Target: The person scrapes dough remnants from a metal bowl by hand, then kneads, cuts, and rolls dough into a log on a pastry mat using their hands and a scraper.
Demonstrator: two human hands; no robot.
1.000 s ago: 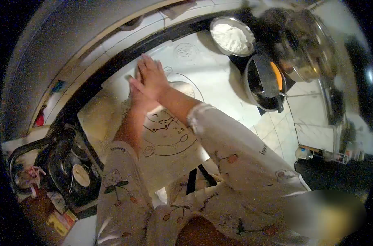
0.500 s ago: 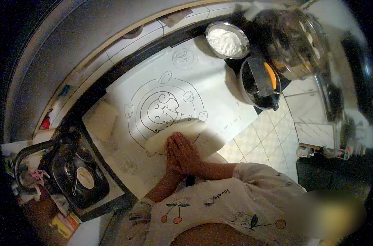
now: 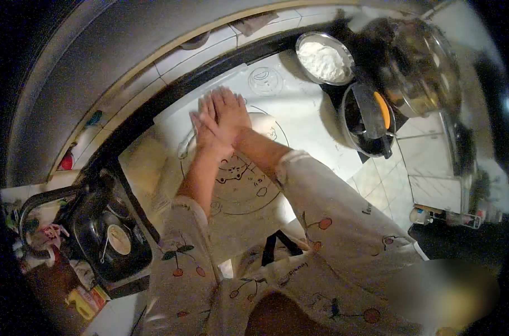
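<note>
My left hand (image 3: 207, 133) and my right hand (image 3: 231, 115) press down together at the far part of a white printed mat (image 3: 313, 131), overlapping, with their fingers stretched out forward. Beside the right hand a pale edge of dough (image 3: 269, 121) seems to show; the rest of it is hidden beneath the hands. Black line drawings and rings mark the mat, and some of them lie under my forearms. A pale, soft-looking lump (image 3: 145, 163) rests at the mat's left side; I cannot tell what it is.
A metal bowl of white flour (image 3: 324, 60) stands at the back right. Near it, a dark bowl (image 3: 358, 143) holds a scraper-like tool (image 3: 372, 115) with an orange part. A large glass vessel (image 3: 419, 73) is farther right. At left is a black sink (image 3: 128, 271) with a faucet (image 3: 44, 199).
Both hands have moved forward, from the near side of the mat to its far part, and my arms are now stretched out. The dough, plainly visible before, is now mostly covered.
</note>
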